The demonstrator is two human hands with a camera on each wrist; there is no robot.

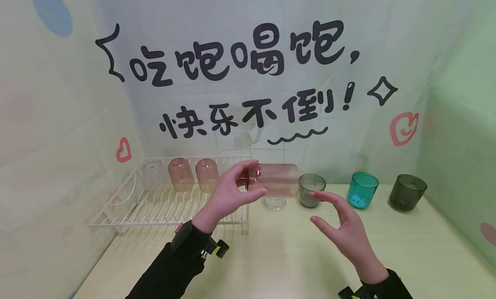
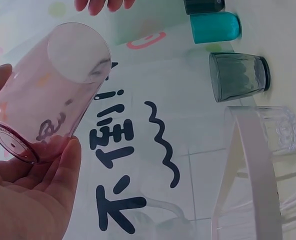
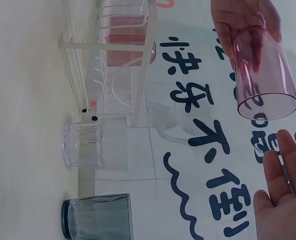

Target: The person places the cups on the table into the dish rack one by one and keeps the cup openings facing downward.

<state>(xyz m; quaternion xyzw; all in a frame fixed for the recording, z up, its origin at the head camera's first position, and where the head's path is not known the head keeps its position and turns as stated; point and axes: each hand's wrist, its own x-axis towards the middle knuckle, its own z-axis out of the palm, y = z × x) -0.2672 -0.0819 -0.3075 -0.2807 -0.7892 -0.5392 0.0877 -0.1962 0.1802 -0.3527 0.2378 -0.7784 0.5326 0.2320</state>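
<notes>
A pink transparent glass (image 1: 277, 180) lies sideways in the air above the table, its mouth toward the right. My left hand (image 1: 226, 191) grips it around the base end, thumb on one side and fingers on the other; the left wrist view shows the thick base (image 2: 15, 142) by the palm. Beyond the rim, my right hand (image 1: 346, 230) is held up with thumb and fingers spread apart. Nothing is in it, and the right wrist view shows a gap between its fingertips (image 3: 284, 137) and the glass.
A white wire rack (image 1: 168, 225) at the left bears two upturned pink glasses (image 1: 180, 174) and a clear one (image 1: 154, 174). Along the back stand a clear glass (image 1: 275, 203), a grey-green glass (image 1: 311, 189), a teal glass (image 1: 362, 190) and a dark glass (image 1: 407, 192).
</notes>
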